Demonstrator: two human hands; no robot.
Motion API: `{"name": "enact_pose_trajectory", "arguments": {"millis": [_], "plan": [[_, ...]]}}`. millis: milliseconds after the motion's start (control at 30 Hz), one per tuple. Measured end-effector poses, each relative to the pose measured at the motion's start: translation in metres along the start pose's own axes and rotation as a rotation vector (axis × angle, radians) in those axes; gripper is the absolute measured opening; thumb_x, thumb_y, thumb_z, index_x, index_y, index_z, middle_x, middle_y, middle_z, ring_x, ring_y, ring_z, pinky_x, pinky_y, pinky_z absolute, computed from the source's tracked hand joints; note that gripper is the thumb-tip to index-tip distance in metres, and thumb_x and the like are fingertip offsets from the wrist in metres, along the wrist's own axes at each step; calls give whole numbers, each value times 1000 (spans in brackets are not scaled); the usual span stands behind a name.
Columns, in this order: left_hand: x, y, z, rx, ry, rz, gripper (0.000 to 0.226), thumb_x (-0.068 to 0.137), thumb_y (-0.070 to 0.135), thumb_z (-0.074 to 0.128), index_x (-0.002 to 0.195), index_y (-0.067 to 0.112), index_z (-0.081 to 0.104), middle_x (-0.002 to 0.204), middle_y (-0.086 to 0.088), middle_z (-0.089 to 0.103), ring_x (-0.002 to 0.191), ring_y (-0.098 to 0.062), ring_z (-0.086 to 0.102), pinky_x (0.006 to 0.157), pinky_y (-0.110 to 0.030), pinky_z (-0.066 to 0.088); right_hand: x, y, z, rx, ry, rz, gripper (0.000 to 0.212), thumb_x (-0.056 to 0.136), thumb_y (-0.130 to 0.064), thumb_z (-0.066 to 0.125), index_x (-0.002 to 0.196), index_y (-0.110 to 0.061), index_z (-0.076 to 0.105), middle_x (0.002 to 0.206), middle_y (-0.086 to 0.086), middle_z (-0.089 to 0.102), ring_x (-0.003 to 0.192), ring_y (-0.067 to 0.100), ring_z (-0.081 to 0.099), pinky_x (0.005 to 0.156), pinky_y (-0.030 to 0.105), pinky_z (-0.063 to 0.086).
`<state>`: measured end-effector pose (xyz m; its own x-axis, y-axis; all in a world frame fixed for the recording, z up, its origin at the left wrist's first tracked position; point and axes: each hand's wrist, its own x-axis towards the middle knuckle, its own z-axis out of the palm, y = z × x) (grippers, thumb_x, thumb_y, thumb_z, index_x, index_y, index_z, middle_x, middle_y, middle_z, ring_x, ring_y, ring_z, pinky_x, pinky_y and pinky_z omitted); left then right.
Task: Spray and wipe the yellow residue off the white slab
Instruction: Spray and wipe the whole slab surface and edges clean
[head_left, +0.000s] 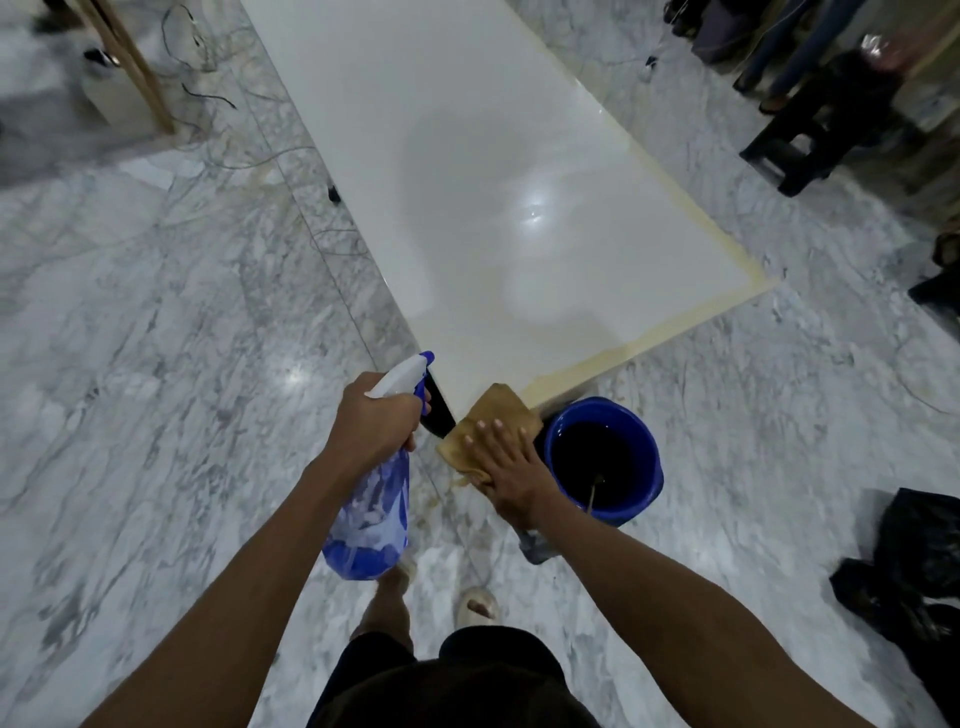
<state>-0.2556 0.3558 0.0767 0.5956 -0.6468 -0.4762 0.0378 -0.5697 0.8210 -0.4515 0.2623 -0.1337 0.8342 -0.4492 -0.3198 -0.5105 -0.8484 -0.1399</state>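
A long white slab (467, 182) runs away from me over the marble floor. A band of yellow residue (649, 338) follows its near edge and right edge. My left hand (374, 421) grips the neck of a blue spray bottle (371, 514), nozzle pointing toward the slab's near corner. My right hand (511, 467) presses flat, fingers straight, on a tan cloth (498, 415) lying at the slab's near corner.
A blue bucket (639, 441) with dark liquid stands just right of my right hand. A black bag (914, 571) lies on the floor at the right. People's legs and a dark stool (810, 140) are at the far right; cables (208, 93) trail at the far left.
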Motion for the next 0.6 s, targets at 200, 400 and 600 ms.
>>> {"name": "enact_pose_trajectory", "arguments": {"millis": [200,400,600], "plan": [[-3,4,5,33,-9,5,29,62,9,51,80,0,72,85,-25,73,41,-18,56,51,-29,51,-24,6,-14,833,-149,411,65,103,-53,21,152,-13,34,160,5,31,148,21,28,109,18,33],[11,20,-11,9,-7,10,29,64,9,52,81,-1,73,83,-20,75,42,-19,57,51,-30,49,16,5,-104,1832,-34,665,63,100,-58,41,119,-4,67,115,16,71,108,31,66,102,46,50],[73,47,-74,-29,63,13,22,72,-4,51,81,-5,71,65,-13,68,46,-16,57,50,-27,50,140,-39,-185,2134,14,493,66,100,-61,32,120,-9,67,114,15,73,108,31,66,94,43,52]]}}
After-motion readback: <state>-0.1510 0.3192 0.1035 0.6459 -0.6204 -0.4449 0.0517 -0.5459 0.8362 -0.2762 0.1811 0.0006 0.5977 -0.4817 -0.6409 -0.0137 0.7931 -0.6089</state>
